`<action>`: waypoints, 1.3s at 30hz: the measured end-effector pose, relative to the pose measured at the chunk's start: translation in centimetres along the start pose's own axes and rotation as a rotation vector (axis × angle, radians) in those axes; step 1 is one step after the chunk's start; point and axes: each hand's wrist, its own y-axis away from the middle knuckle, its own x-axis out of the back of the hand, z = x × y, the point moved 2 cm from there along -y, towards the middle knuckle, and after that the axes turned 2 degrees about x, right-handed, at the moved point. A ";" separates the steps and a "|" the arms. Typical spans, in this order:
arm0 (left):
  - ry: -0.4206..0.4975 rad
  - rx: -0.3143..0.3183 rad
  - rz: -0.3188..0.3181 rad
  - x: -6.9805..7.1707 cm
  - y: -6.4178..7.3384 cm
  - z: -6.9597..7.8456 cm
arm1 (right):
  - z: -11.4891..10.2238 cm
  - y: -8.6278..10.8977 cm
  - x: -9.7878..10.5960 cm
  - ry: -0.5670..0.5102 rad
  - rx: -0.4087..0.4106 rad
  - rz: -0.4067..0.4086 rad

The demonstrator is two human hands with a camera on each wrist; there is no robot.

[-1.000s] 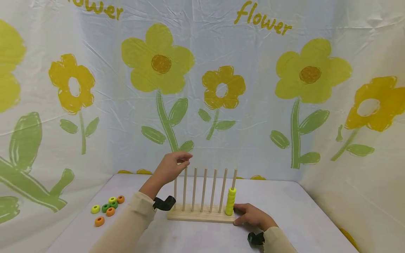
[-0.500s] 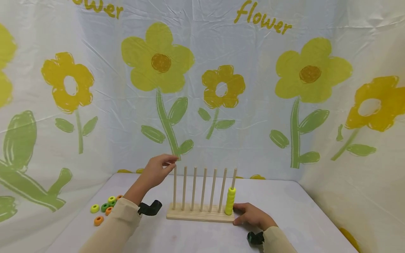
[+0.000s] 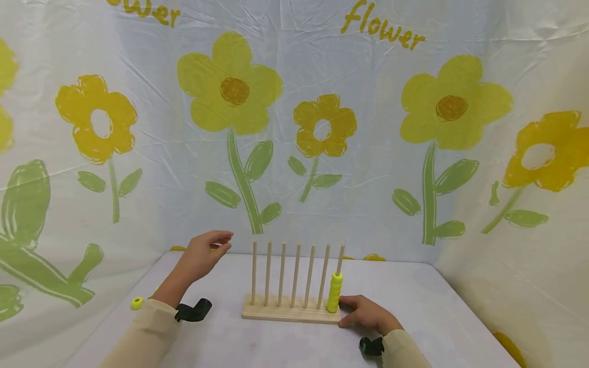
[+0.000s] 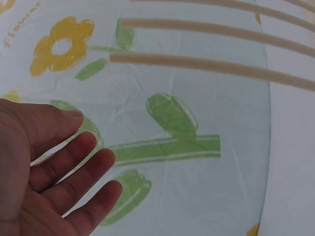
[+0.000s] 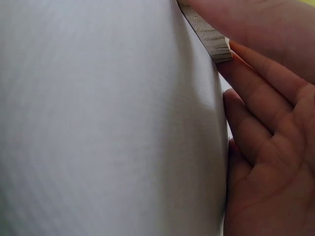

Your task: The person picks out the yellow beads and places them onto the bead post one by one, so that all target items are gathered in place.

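Observation:
A wooden peg rack (image 3: 290, 315) stands on the table, with several thin upright pegs in a row. Its far-right peg carries a stack of yellow beads (image 3: 335, 293); the other pegs are bare. My right hand (image 3: 368, 314) holds the rack's right end, thumb at the front and fingers around the end; the right wrist view shows the board's end (image 5: 214, 42) between them. Raised in the air left of the rack, my left hand (image 3: 202, 255) holds nothing. Its fingers (image 4: 81, 196) are loosely bent and apart, with the pegs (image 4: 206, 66) beyond them in the left wrist view.
On the table's left side lies a loose yellow bead (image 3: 137, 303); my left forearm hides the other beads there. A white cloth (image 3: 368, 153) printed with flowers hangs behind the table (image 3: 294, 347) and along its sides.
My left hand has moved left from above the leftmost pegs, away from the rack, and its forearm now covers most of the loose beads. My right hand stays at the rack's end.

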 end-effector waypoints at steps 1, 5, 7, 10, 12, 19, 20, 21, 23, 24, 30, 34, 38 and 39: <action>-0.008 0.006 0.001 0.1 0.2 -0.4 | -0.1 0.0 0.0 0.004 0.003 0.001; -0.029 0.019 0.002 0.8 0.9 -1.5 | -0.1 0.0 0.1 0.024 0.012 0.000; -0.036 0.035 0.005 1.1 1.3 -2.1 | -0.2 0.0 0.2 0.030 0.007 0.005; -0.046 0.056 0.009 1.5 2.0 -3.1 | -0.1 -0.1 0.4 0.031 -0.001 0.009; -0.061 0.069 0.011 1.8 2.5 -3.9 | -0.1 -0.1 0.4 0.024 -0.009 0.009; -0.109 0.109 0.006 2.7 3.8 -6.1 | 0.1 -0.2 0.1 0.012 -0.006 0.005; -0.114 0.115 0.005 2.8 3.9 -6.4 | 0.1 -0.2 0.1 0.014 -0.003 0.005; -0.119 0.122 0.001 2.9 4.0 -6.7 | 0.0 -0.2 0.1 0.008 -0.002 0.003; -0.127 0.143 -0.009 3.1 4.3 -7.2 | -0.1 -0.2 0.2 0.004 -0.001 0.002; -0.136 0.154 -0.017 3.1 4.4 -7.5 | -0.1 -0.2 0.2 0.006 -0.002 0.004; -0.177 0.251 -0.088 3.4 5.1 -9.3 | 0.1 -0.3 0.0 0.003 -0.016 0.003; -0.194 0.296 -0.115 3.8 5.4 -10.4 | 0.3 -0.3 0.0 -0.003 -0.025 0.002; -0.206 0.335 -0.128 4.0 5.8 -11.3 | 0.4 -0.4 0.0 -0.004 -0.031 0.004; -0.210 0.349 -0.129 4.0 5.9 -11.5 | 0.4 -0.4 0.0 -0.004 -0.032 0.005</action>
